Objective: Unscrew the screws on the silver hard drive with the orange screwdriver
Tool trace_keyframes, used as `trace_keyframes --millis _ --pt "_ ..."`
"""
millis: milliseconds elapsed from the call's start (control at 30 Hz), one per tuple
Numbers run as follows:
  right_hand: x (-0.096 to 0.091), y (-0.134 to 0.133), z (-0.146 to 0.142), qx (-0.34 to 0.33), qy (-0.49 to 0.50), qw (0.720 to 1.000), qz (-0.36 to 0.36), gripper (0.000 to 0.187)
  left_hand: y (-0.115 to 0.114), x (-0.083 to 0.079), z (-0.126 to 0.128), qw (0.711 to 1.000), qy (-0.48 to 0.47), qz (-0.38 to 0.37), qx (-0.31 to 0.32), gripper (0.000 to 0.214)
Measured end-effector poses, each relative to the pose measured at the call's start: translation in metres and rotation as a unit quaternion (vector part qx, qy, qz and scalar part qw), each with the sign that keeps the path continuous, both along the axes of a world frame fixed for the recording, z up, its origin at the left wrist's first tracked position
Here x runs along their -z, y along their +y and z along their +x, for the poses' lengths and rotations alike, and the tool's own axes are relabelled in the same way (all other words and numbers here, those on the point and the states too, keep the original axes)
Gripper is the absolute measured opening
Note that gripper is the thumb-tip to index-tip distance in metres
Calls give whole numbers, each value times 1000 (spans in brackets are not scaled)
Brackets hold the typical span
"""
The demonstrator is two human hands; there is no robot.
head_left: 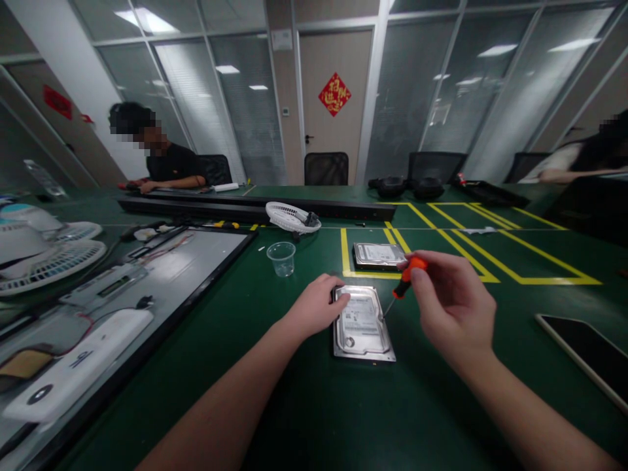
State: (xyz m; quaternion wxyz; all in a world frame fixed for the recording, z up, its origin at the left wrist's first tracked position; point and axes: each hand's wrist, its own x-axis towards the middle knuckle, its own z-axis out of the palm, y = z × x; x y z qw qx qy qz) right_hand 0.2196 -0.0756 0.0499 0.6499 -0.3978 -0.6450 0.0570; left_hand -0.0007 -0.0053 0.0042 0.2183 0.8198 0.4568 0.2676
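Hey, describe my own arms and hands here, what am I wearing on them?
Both arms are bare as far as the picture shows: no sleeves on the left forearm or right forearm. The left hand and right hand wear no gloves, and no watch, bracelet or ring shows.

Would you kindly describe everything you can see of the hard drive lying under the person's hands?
The hard drive is a flat rectangular box of what looks like silvery metal, with a white label on top. It lies flat, label up, on the green table. The left hand rests on its far left corner; the right hand points a screwdriver tip at its right edge.
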Motion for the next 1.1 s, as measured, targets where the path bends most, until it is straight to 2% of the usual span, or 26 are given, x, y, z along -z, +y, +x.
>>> trace_keyframes --millis 233,333,533,833,1100 --pt "1 5 7 37 -52 998 20 27 1 0 0 1000 2 1 -2 32" --pt "-2 0 5 20 -48 998 24 24 1 0 0 1000 6 2 -2 32" --pt "-2 -4 0 -26 1 1000 -3 29 1 1 0 1000 8 12 1 31" --pt "1 4 4 34 -38 999 20 30 2 3 0 1000 6 15 1 31" --pt "-4 -5 -1 -27 8 1000 -9 26 0 -1 0 1000 9 3 -1 33"
